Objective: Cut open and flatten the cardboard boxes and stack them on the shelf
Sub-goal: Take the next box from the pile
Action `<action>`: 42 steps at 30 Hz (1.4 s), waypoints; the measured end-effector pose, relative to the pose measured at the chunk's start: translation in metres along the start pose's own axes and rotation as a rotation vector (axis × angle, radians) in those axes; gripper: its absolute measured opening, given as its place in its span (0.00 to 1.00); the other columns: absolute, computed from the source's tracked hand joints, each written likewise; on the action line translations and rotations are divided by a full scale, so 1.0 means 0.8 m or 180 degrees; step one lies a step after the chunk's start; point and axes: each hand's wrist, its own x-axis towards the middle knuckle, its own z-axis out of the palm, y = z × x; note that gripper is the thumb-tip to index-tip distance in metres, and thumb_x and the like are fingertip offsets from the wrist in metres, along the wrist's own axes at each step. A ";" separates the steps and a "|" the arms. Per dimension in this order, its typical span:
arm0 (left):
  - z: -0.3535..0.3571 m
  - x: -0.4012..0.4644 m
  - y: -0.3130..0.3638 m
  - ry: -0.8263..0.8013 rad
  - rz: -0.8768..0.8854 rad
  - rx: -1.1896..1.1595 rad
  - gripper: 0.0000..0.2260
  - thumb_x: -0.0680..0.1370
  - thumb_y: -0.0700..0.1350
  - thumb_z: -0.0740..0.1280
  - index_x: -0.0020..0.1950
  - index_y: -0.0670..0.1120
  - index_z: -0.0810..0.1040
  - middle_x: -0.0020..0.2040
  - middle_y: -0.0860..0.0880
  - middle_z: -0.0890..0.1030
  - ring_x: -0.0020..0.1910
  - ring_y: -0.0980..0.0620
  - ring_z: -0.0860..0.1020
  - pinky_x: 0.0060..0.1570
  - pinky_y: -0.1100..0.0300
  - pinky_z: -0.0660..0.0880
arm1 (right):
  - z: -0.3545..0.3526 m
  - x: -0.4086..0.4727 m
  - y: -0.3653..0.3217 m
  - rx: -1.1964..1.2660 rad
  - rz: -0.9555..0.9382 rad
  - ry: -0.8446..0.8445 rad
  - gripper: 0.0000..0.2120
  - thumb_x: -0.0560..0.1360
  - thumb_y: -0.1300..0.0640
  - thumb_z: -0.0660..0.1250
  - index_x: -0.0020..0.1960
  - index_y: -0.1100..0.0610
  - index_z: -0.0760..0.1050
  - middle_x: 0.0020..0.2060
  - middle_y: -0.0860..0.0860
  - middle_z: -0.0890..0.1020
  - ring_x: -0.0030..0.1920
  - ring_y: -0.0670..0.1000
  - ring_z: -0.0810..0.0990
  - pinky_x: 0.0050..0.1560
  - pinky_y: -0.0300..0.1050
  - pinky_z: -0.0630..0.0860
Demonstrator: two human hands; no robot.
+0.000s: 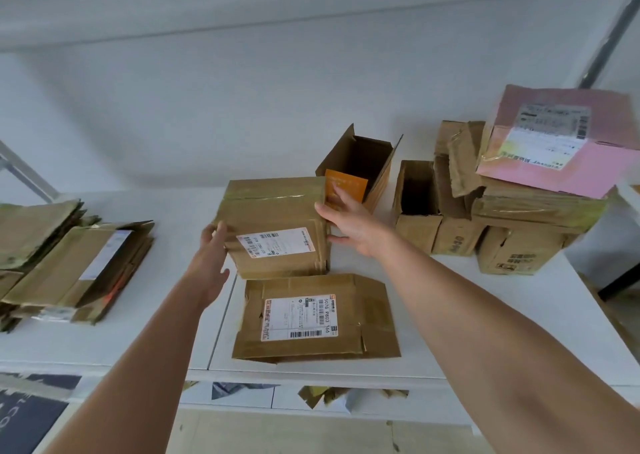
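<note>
Head view | your left hand [211,245] and right hand [349,225], fingers loose, flank the taped brown cardboard box [277,228] | flattened brown cardboard stack [69,263] done | several uncut brown boxes [485,211] left on the white surface [485,332]

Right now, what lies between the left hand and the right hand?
In the head view, a taped cardboard box with a white shipping label lies between the left hand and the right hand; both hands touch its sides.

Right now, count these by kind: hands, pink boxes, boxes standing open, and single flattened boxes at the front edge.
Hands: 2, left hand, right hand
Pink: 1, pink box
Standing open: 2, orange-flap box, plain open box
Flattened in front: 1, flattened box
Total: 6
</note>
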 end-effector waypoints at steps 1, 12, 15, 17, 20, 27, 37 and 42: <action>-0.002 -0.001 -0.002 0.0026 0.0045 -0.0056 0.12 0.83 0.57 0.56 0.67 0.61 0.65 0.61 0.52 0.74 0.65 0.52 0.69 0.72 0.47 0.58 | 0.002 -0.002 0.000 0.0002 -0.0074 -0.0015 0.38 0.76 0.52 0.71 0.78 0.41 0.54 0.73 0.45 0.68 0.67 0.50 0.73 0.65 0.59 0.74; 0.003 -0.038 0.039 0.0287 0.0634 -0.0278 0.08 0.84 0.57 0.51 0.59 0.66 0.68 0.57 0.60 0.72 0.64 0.55 0.71 0.69 0.52 0.63 | 0.011 -0.069 -0.037 -0.0031 -0.0834 0.0106 0.37 0.77 0.53 0.70 0.78 0.38 0.55 0.69 0.45 0.70 0.60 0.45 0.78 0.46 0.39 0.82; 0.014 -0.048 0.055 0.0277 0.0743 -0.0165 0.09 0.84 0.57 0.51 0.59 0.62 0.69 0.56 0.57 0.73 0.62 0.52 0.72 0.62 0.50 0.68 | 0.000 -0.103 -0.044 -0.0194 -0.0816 0.0293 0.38 0.76 0.51 0.71 0.78 0.39 0.54 0.66 0.49 0.71 0.60 0.47 0.78 0.46 0.43 0.83; 0.030 -0.056 0.062 0.0235 0.0778 0.0007 0.11 0.84 0.56 0.50 0.60 0.56 0.69 0.54 0.55 0.72 0.57 0.51 0.73 0.57 0.48 0.71 | -0.011 -0.129 -0.038 -0.0198 -0.0671 0.0376 0.38 0.75 0.50 0.72 0.79 0.41 0.55 0.64 0.52 0.72 0.57 0.48 0.80 0.42 0.41 0.83; 0.062 -0.069 0.064 0.0122 0.0738 0.0258 0.13 0.84 0.53 0.49 0.60 0.50 0.69 0.52 0.49 0.72 0.54 0.48 0.73 0.57 0.43 0.73 | -0.031 -0.168 -0.019 0.0159 -0.0522 0.0555 0.34 0.75 0.54 0.72 0.77 0.45 0.61 0.59 0.54 0.78 0.52 0.49 0.84 0.44 0.45 0.83; 0.134 -0.090 0.017 -0.0296 0.0574 0.0454 0.14 0.84 0.56 0.49 0.64 0.53 0.69 0.49 0.54 0.72 0.46 0.58 0.72 0.42 0.56 0.73 | -0.083 -0.236 0.032 0.0484 -0.0233 0.0986 0.23 0.73 0.56 0.75 0.63 0.48 0.70 0.54 0.59 0.77 0.44 0.49 0.86 0.41 0.47 0.83; 0.175 -0.083 -0.021 -0.0724 0.0342 0.0125 0.37 0.77 0.46 0.71 0.76 0.59 0.50 0.69 0.48 0.66 0.63 0.47 0.72 0.63 0.45 0.72 | -0.123 -0.244 0.079 0.0252 0.0076 0.0710 0.20 0.72 0.55 0.76 0.58 0.49 0.70 0.45 0.58 0.80 0.41 0.48 0.84 0.43 0.43 0.82; 0.162 -0.076 -0.040 -0.0569 0.0141 0.0104 0.25 0.81 0.44 0.66 0.76 0.50 0.60 0.67 0.50 0.73 0.56 0.52 0.76 0.50 0.54 0.74 | -0.178 -0.229 0.111 -0.1890 -0.0186 0.1339 0.09 0.81 0.58 0.63 0.59 0.50 0.77 0.47 0.48 0.81 0.48 0.51 0.81 0.46 0.43 0.79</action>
